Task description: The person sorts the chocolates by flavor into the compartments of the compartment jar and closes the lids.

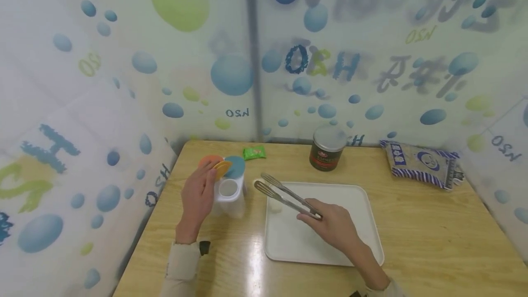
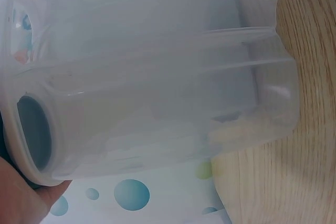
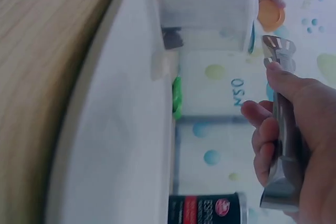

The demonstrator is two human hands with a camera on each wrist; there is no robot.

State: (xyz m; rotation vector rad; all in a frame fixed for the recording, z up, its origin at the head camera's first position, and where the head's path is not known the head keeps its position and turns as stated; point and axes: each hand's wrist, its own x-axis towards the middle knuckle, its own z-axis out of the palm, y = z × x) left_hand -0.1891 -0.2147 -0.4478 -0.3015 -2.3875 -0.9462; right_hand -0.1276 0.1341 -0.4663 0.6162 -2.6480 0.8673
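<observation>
A clear storage container (image 1: 233, 203) with several compartments and coloured lids stands at the left of the table. My left hand (image 1: 199, 192) pinches its yellow-orange lid (image 1: 223, 169), which is tilted up beside an uncovered round opening (image 1: 228, 188). Over the white tray (image 1: 321, 246), my right hand (image 1: 332, 224) grips metal tongs (image 1: 288, 197), their tips apart, empty and pointing toward the container. A small pale piece (image 1: 275, 205) lies in the tray's far left corner. The left wrist view shows the container's clear wall (image 2: 147, 108) up close.
Behind the container lies a green packet (image 1: 254, 152). A dark can (image 1: 326, 152) with a grey lid stands beyond the tray. A blue-and-white striped bag (image 1: 422, 163) lies at the far right. Printed curtains (image 1: 231, 123) border the table's back and sides.
</observation>
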